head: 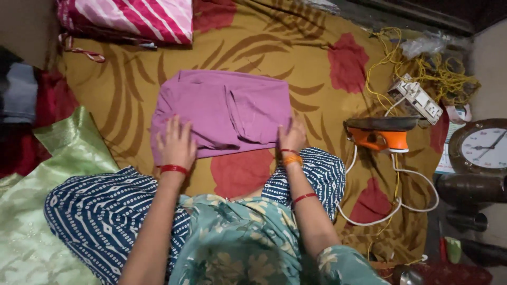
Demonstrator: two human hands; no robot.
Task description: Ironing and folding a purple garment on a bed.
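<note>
Left hand (pixel 177 143) flat on the near-left corner of the folded purple cloth (pixel 224 108), fingers spread apart, palm down, gripping nothing. Right hand (pixel 292 138) presses the cloth's near-right edge, fingers close together and bent onto the fabric; can't tell if it pinches a fold. The cloth lies just beyond the fingertips on the mustard sheet with red patches (pixel 132 95), long axis left-right, folded flaps facing up. Right of the right hand's fingers: an orange iron (pixel 381 134) standing on its heel, white cord (pixel 396 206) looping nearer. Beyond it, a white power strip (pixel 420 99) in tangled yellow wire (pixel 449 79). Far left, beyond the left fingers: a pink striped fabric (pixel 137 18). No containers in view.
</note>
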